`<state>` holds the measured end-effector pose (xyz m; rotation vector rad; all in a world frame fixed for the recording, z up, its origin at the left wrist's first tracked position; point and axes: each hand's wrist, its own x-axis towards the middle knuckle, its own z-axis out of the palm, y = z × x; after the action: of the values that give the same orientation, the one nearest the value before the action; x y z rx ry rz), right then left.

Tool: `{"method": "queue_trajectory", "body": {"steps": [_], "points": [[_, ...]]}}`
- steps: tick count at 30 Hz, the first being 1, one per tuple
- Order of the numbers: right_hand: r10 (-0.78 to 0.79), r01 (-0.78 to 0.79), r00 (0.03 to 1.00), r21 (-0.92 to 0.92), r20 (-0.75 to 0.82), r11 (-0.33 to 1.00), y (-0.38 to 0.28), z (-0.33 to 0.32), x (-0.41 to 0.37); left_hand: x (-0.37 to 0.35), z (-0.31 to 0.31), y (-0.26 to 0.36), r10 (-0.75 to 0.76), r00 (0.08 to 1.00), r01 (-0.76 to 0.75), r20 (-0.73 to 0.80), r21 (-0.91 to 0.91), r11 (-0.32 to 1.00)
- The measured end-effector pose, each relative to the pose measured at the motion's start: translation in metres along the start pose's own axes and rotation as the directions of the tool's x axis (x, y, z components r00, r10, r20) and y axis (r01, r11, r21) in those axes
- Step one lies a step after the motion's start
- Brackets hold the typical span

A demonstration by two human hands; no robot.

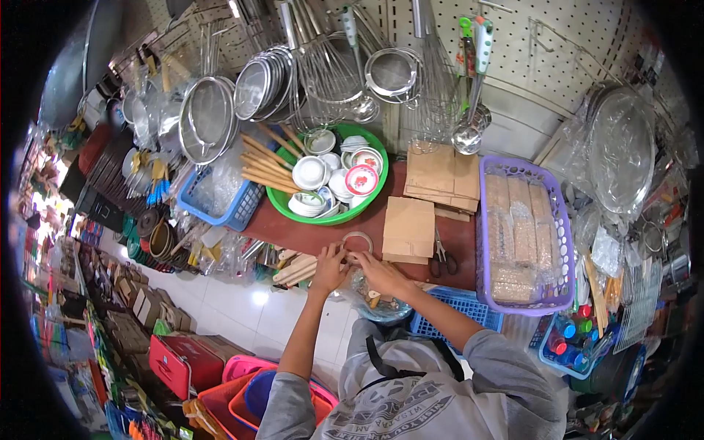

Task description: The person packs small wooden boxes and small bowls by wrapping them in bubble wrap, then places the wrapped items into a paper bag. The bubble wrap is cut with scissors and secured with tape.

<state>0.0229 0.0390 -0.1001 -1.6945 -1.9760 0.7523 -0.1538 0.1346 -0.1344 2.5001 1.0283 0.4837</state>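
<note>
A pale ring that looks like a roll of tape [358, 237] is at the front edge of the reddish-brown table. My left hand [330, 270] has its fingers bent against the ring's left side. From the right, my right hand [377, 276] closes its fingers at the ring's near side, close to the left fingertips. Both hands partly hide the ring's lower part. Just below them, a clear plastic bag [386, 311] holds small items that I cannot make out.
A green basin [383, 192] holds small bowls and wooden rolling pins. Cardboard pieces [409, 227] and black-handled scissors [443, 264] lie to the right, beside a purple basket [487, 290] of bubble-wrapped packs. Whisks [323, 70] and strainers [207, 121] hang above. A blue basket [458, 308] sits below the edge.
</note>
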Motion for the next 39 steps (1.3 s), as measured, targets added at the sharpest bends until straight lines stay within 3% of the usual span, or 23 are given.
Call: {"method": "queue_trajectory", "body": {"steps": [4, 5, 8, 12, 14, 16, 17, 20, 21, 25, 28, 29, 33, 39], "points": [[0.012, -0.011, 0.999, -0.019, 0.039, 1.000, 0.010, 0.013, 0.003, -0.015, -0.007, -0.001, 0.085, 0.995, -0.077, 0.051, -0.145, 0.986], [-0.019, 0.019, 1.000, 0.027, 0.003, 0.999, 0.013, 0.015, 0.003, -0.018, -0.007, -0.001, 0.097, 0.995, -0.095, -0.004, -0.261, 0.961], [-0.106, 0.116, 0.991, 0.142, -0.080, 0.983, 0.010, 0.009, -0.001, -0.021, -0.026, 0.007, 0.071, 0.995, -0.028, 0.074, -0.466, 0.884], [-0.170, 0.193, 0.981, 0.346, -0.096, 0.918, 0.002, -0.001, -0.001, -0.019, -0.066, 0.027, 0.090, 0.992, -0.037, 0.093, -0.464, 0.885], [-0.119, 0.105, 0.993, 0.504, -0.006, 0.857, -0.008, -0.013, -0.002, -0.018, -0.086, 0.039, 0.048, 0.995, 0.000, 0.093, -0.462, 0.887], [-0.039, -0.083, 0.983, 0.633, 0.177, 0.770, -0.011, -0.025, 0.000, -0.015, -0.100, 0.049, -0.021, 1.000, 0.017, -0.001, -0.533, 0.846], [-0.074, -0.063, 0.983, 0.688, 0.168, 0.723, -0.011, -0.029, 0.001, -0.012, -0.106, 0.054, -0.054, 0.998, 0.019, -0.045, -0.568, 0.823], [-0.098, -0.068, 0.984, 0.818, 0.151, 0.571, -0.033, -0.056, 0.002, -0.005, -0.121, 0.071, -0.005, 0.973, -0.091, -0.231, -0.400, 0.912], [-0.156, 0.075, 0.988, 0.822, 0.016, 0.564, -0.042, -0.060, 0.006, -0.002, -0.123, 0.072, 0.002, 0.983, -0.077, -0.183, -0.400, 0.913], [-0.101, 0.039, 0.995, 0.849, 0.017, 0.527, -0.057, -0.077, 0.027, 0.017, -0.139, 0.070, -0.059, 0.981, -0.020, -0.183, -0.404, 0.914], [-0.071, -0.027, 0.995, 0.883, 0.069, 0.469, -0.069, -0.080, 0.044, 0.028, -0.150, 0.056, -0.138, 0.987, 0.059, -0.086, -0.600, 0.798], [-0.046, -0.064, 0.994, 0.858, 0.102, 0.510, -0.076, -0.084, 0.045, 0.030, -0.153, 0.051, -0.168, 0.985, 0.100, -0.048, -0.635, 0.766], [-0.172, -0.034, 0.976, 0.870, 0.135, 0.491, -0.081, -0.088, 0.065, 0.042, -0.150, 0.018, -0.068, 0.994, -0.008, -0.087, -0.671, 0.741], [-0.161, 0.022, 0.984, 0.839, 0.079, 0.543, -0.072, -0.085, 0.093, 0.064, -0.163, -0.006, -0.030, 0.999, 0.035, 0.020, -0.717, 0.696]]}}
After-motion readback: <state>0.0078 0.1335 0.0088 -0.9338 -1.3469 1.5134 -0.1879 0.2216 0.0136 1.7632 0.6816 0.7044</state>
